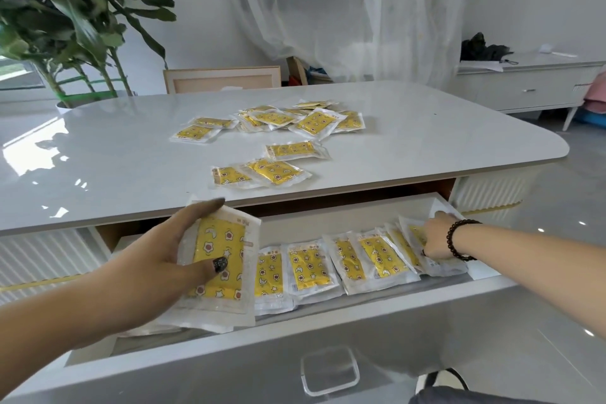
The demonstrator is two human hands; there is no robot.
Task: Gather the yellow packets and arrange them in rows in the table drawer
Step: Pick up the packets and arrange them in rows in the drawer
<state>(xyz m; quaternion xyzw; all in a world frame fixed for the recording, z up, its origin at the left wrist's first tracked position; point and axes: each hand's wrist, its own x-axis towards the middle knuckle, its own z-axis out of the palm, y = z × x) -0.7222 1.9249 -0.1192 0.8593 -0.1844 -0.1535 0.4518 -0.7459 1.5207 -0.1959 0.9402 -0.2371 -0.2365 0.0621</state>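
The left hand [183,249] grips a yellow packet [223,259] over the left end of the open table drawer [377,311], its fingers curled round the packet's far and left edges and its thumb, with a dark painted nail, pressed across the printed front. More clear-edged packets lie stacked under that one. The right hand [436,236], with a dark bead bracelet [457,239] on its wrist, reaches into the right end of the drawer and rests on the last packet there; its fingers bend down onto the wrapper, though whether they pinch it or only press on it cannot be told. Between the two hands a row of packets [341,266] lies in the drawer, each overlapping its neighbour and leaning slightly. On the white tabletop [114,157] beyond the drawer, three loose packets [272,167] lie near the front edge, and a scattered pile of packets [295,120] sits farther back, near the middle. A clear handle [329,371] is fixed to the drawer's front panel. A leafy potted plant [75,10] stands behind the table at the left, sheer curtains [360,10] hang behind it, and a white sideboard [524,88] stands at the right
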